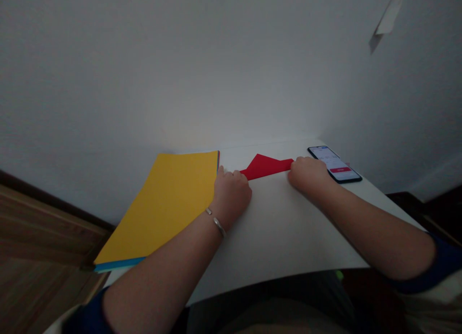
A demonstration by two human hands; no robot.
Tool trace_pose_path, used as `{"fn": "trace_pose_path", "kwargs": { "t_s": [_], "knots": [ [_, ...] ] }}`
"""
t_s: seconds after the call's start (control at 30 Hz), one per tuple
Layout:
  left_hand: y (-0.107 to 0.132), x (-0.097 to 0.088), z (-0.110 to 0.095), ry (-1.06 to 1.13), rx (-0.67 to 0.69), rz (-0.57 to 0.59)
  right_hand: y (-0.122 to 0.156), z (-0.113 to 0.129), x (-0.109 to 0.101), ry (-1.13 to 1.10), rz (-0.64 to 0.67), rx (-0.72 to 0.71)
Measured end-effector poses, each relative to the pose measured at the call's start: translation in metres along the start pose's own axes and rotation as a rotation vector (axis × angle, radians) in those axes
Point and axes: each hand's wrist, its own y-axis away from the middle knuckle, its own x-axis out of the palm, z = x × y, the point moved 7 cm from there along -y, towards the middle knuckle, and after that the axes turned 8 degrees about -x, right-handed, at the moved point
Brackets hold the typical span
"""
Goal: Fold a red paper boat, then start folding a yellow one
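A folded piece of red paper [266, 166] lies near the back of the white table, with a raised point at its middle and a narrow strip running out to each side. My left hand [233, 194] is closed on its left end, and a silver bracelet circles that wrist. On the right end, my right hand [307, 173] is closed too, its fingers curled over the paper. Both ends of the paper are hidden under my fingers.
A stack of coloured sheets, yellow [169, 194] on top, lies left of my left hand. Just behind my right hand rests a phone [335, 164] with its screen lit. The white table [285, 237] meets a pale wall [216, 74] at the back.
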Motion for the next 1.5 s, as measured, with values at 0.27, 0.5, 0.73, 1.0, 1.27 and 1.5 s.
{"fn": "trace_pose_path", "kwargs": {
  "t_s": [0.27, 0.5, 0.73, 1.0, 1.27, 1.5],
  "knots": [
    [0.000, 0.012, 0.023, 0.178, -0.173, -0.056, 0.003, 0.001, -0.003, -0.012, -0.002, -0.022],
    [-0.009, 0.025, 0.023, 0.337, -0.148, 0.053, 0.005, 0.002, -0.004, 0.005, -0.074, -0.036],
    [-0.011, 0.021, 0.020, 0.431, -0.088, 0.009, 0.007, 0.001, -0.005, 0.014, -0.106, -0.043],
    [-0.011, 0.012, 0.023, 0.721, -0.035, -0.127, 0.012, 0.012, -0.017, -0.087, -0.348, -0.204],
    [-0.010, 0.004, 0.012, 0.730, 0.063, -0.053, 0.012, 0.012, -0.027, -0.189, -0.429, -0.180],
    [-0.002, 0.001, 0.014, 0.521, 0.117, -0.192, 0.009, 0.009, -0.027, -0.219, -0.375, -0.346]
  ]
}}
